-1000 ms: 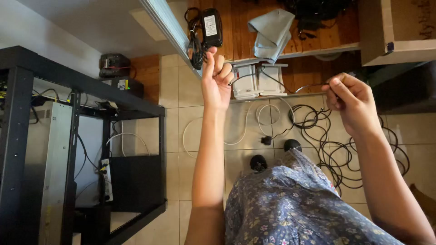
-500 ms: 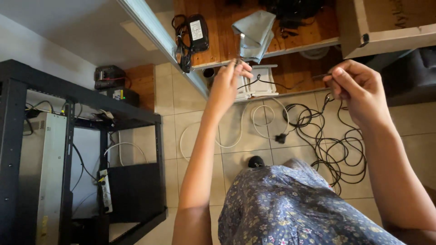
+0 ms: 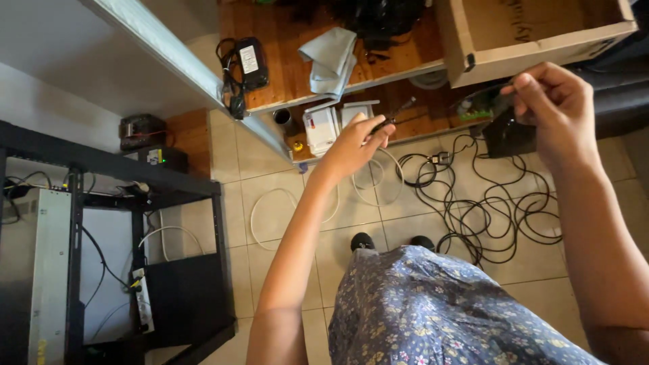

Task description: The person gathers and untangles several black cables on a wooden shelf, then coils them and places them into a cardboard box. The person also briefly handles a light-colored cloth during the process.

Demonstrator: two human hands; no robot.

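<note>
L hand [image 3: 351,145] fingers pinching thin black cable [image 3: 399,111], R hand [image 3: 551,111] gripping its other end, cardboard box [image 3: 473,47] contents unclear

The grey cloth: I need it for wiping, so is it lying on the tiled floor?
No, the grey cloth lies on the wooden shelf, beside the black power adapter.

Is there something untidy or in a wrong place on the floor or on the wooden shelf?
Yes. A long black cable lies in loose, tangled loops on the tiled floor, with white cable coiled beside it. On the wooden shelf, a grey cloth is crumpled and hangs over the edge. Both hands, left hand and right hand, pinch a thin black wire.
</note>
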